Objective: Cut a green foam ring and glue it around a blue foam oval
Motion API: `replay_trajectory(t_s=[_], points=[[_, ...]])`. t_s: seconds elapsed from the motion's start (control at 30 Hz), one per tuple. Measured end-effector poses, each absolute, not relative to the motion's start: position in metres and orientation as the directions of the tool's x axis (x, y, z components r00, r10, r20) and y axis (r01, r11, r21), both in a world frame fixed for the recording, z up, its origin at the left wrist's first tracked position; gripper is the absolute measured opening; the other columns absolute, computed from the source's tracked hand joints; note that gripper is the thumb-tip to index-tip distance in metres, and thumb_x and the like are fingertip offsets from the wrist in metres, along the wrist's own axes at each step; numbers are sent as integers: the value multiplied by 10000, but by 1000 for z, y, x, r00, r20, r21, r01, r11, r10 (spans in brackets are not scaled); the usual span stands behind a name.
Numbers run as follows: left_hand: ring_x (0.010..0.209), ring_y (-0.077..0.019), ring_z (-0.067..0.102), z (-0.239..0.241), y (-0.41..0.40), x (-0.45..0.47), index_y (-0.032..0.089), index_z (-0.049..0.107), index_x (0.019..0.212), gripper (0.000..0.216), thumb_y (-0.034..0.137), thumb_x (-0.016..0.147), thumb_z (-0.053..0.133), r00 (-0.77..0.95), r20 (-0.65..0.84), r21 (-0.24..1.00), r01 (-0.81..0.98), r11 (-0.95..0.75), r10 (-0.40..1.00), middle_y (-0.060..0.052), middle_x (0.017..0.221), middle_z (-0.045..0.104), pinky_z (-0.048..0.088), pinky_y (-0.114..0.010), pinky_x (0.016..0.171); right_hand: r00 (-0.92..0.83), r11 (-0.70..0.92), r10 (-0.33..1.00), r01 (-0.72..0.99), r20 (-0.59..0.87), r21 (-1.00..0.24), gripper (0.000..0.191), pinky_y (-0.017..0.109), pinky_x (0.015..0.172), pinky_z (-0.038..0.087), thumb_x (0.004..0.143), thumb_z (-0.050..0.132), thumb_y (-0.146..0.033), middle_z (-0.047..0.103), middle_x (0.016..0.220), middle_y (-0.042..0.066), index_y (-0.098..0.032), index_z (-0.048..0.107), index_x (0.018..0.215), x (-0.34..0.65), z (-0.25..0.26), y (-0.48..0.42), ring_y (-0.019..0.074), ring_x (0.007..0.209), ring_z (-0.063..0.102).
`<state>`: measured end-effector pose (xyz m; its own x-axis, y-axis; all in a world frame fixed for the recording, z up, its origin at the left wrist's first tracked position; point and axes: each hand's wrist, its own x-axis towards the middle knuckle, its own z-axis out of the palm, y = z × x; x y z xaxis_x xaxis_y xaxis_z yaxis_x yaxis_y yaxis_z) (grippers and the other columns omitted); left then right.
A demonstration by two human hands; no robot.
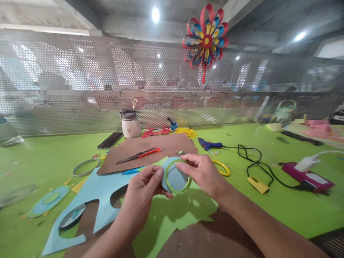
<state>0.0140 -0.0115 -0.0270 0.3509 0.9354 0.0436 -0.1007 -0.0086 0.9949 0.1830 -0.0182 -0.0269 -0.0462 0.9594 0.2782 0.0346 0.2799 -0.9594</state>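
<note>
A light blue paper disc (177,173) is held up before me, with a light green ring (172,190) lying against its face, slightly off to the right. My left hand (146,182) pinches the disc's left edge between thumb and fingers. On the other side, my right hand (199,172) grips the ring's upper right, its thumb over the ring and disc. Below both hands lies a sheet of light green paper (185,208). To the left spreads a light blue sheet (104,215) with round cutouts. Behind the hands, a long dark tool with an orange handle (149,153) rests on brown card (172,143).
A blue glue gun (211,144) trails its cord to a purple power strip (309,177) on the right. A yellow ring (221,167) lies beside my right hand. A pale jar (130,125) and a dark phone-like slab (110,140) stand near the perforated screen (161,86).
</note>
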Motion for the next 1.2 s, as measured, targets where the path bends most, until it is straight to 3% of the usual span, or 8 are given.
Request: replay_trajectory(t_s=[0.17,0.33,0.57,0.77,1.2], points=[[600,-143,597,-27,-11,17,149,574,980,289,360,784,592,326,29,998,-67,-7,945,-10,756,642,546,-293,553,-13,259,966,70,258,-963,166,253,536,454,781,623,-268,664,684,8,-164,715,871,182,-30,-18,125,566,563],[490,-120,547,-28,-12,22,152,573,900,271,350,730,646,289,22,999,29,-32,957,30,559,609,538,-272,509,-27,247,969,106,246,-963,148,226,477,399,802,598,-261,578,592,-33,-163,701,842,179,-34,-19,99,507,491],[558,-138,584,-32,-3,15,156,573,870,297,398,717,655,306,-33,998,-40,47,951,1,618,635,528,-252,501,-156,215,969,174,189,-961,126,249,527,446,785,616,-269,637,675,7,-164,658,839,193,-25,-18,133,592,577],[540,-115,576,-36,0,11,164,551,837,255,383,745,642,318,-33,998,-42,49,947,2,698,629,523,-251,509,-45,202,979,308,198,-929,195,229,469,384,803,586,-273,545,546,-31,-156,626,652,197,-23,-18,95,477,503],[503,-113,596,-33,-1,12,164,528,828,239,393,788,587,291,-21,1000,-13,27,956,22,643,632,528,-254,550,66,227,964,300,258,-927,185,239,508,400,808,600,-307,552,560,-29,-170,619,686,192,-30,-19,102,511,486]])
